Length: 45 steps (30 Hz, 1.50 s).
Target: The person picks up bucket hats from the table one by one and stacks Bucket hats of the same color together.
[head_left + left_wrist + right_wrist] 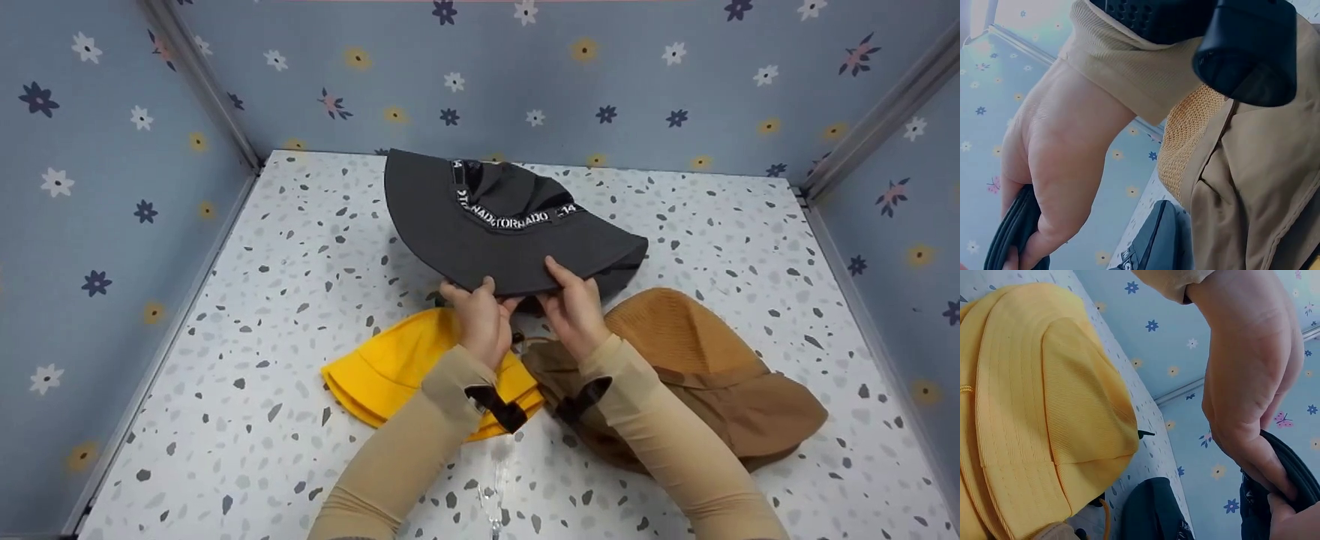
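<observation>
A dark grey bucket hat (487, 247) with white lettering on its band is held up over the table, its wide brim tilted toward me. My left hand (481, 321) pinches the near edge of that brim, thumb on top. Just to the right, my right hand (577, 311) pinches the same edge. In both wrist views the dark brim (1010, 230) runs between thumb and fingers. A dark lettered piece (1154, 512) also shows lower down; I cannot tell whether it belongs to the same hat.
Under my left forearm lies a yellow bucket hat (397, 364), its brim doubled as if stacked. Brown hats (720, 397), one with a tan woven crown (667, 330), lie at the right. Flowered panels (525, 82) enclose the speckled white table (300, 247) at back and sides.
</observation>
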{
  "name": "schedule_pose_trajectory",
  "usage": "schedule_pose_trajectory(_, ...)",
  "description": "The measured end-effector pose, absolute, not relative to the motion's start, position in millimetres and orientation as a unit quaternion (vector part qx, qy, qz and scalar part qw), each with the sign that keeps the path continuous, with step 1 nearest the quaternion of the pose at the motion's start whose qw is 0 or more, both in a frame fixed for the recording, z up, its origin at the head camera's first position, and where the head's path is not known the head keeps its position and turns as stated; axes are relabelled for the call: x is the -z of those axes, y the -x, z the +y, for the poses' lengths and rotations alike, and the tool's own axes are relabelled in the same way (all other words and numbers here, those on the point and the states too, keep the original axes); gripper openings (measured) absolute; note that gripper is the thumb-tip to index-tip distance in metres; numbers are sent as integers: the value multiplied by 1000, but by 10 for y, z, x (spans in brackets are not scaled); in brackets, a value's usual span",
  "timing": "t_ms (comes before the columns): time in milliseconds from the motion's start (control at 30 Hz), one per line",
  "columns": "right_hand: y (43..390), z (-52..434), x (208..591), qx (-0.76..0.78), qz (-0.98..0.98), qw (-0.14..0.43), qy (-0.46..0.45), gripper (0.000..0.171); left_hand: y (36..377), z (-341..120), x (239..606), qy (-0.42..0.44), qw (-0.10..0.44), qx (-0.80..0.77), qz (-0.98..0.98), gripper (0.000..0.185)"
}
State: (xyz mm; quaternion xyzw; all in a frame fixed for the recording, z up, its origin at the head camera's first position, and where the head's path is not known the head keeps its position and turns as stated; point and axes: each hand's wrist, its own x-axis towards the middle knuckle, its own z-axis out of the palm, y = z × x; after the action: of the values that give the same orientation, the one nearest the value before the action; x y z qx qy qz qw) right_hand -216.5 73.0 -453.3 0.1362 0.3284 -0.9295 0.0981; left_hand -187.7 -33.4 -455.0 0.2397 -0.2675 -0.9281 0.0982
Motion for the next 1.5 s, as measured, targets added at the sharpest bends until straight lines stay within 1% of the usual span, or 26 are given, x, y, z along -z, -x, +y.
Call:
schedule_pose_trajectory(133, 2157, 749, 4542, 928, 332, 96, -137, 53, 1858, -336, 4546, -238, 96, 924, -284, 70)
schedule_pose_trajectory(400, 2190, 863, 4545, 927, 337, 89, -140, 42, 1815, -358, 4535, -225, 87, 904, -353, 86)
schedule_pose_trajectory(533, 2222, 946, 4520, 928, 330, 92, -144, 43, 1855, -395, 4527, -211, 57, 924, -315, 92)
schedule_pose_trajectory(600, 2239, 988, 4511, 927, 332, 95, -145, 45, 1887, -427, 4532, -204, 40, 933, -293, 91)
schedule_pose_trajectory(800, 2256, 1090, 4522, 921, 342, 109, -152, 49, 1951, -527, 4561, -193, 24, 940, -281, 72)
schedule_pose_trajectory(900, 2256, 1122, 4523, 919, 345, 111, -152, 44, 1974, -566, 4562, -194, 19, 939, -285, 64)
schedule_pose_trajectory(1067, 2263, 1175, 4507, 919, 350, 115, -139, 31, 2005, -628, 4556, -204, 8, 932, -300, 45)
schedule_pose_trajectory(1167, 2270, 1217, 4492, 915, 361, 121, -132, 28, 2025, -669, 4553, -209, -1, 929, -306, 35)
schedule_pose_trajectory(1233, 2280, 1262, 4484, 913, 365, 127, -127, 31, 2037, -700, 4554, -210, -13, 928, -309, 32)
schedule_pose_trajectory(1433, 2352, 1431, 4459, 915, 361, 142, -112, 54, 2043, -782, 4569, -194, -77, 925, -316, 29)
schedule_pose_trajectory(1500, 2377, 1470, 4450, 915, 359, 144, -115, 58, 2041, -791, 4572, -188, -85, 925, -319, 29)
